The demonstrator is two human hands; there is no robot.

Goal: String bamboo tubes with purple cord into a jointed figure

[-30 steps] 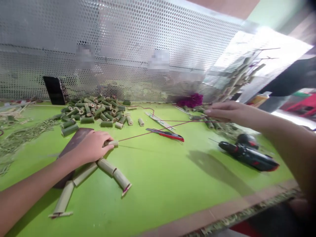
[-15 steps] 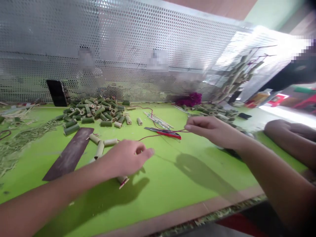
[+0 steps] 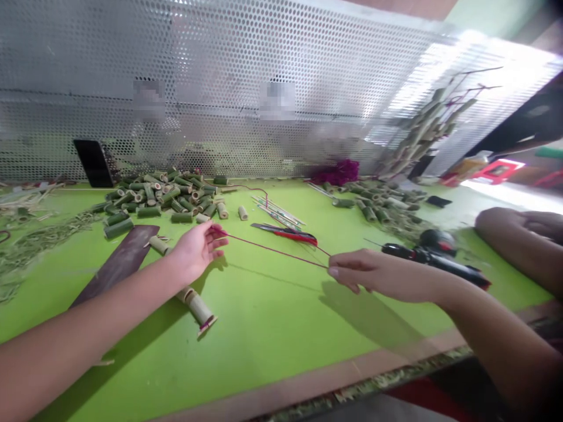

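My left hand [image 3: 196, 252] pinches one end of a thin red cord [image 3: 272, 249] at its fingertips. My right hand [image 3: 373, 272] grips the cord farther along, and the cord runs taut between them above the green tabletop [image 3: 272, 328]. Below my left wrist lies a pale bamboo tube [image 3: 196, 308] with a short crosspiece and a trace of red at its near end. A dark flat board [image 3: 127, 261] lies under my left forearm, with a short bamboo piece [image 3: 158, 245] on it.
A heap of several green bamboo tubes [image 3: 158, 196] lies at the back left. A red-handled utility knife [image 3: 285, 234] and thin sticks [image 3: 277, 211] lie mid-table. A cordless drill [image 3: 435, 255] sits right, near another person's hand [image 3: 519, 228]. A perforated metal screen [image 3: 220, 76] stands behind.
My hands have drawn apart, pulling the red cord straight. My left hand moved up and back from the bamboo pieces. The cordless drill now shows beyond my right hand.
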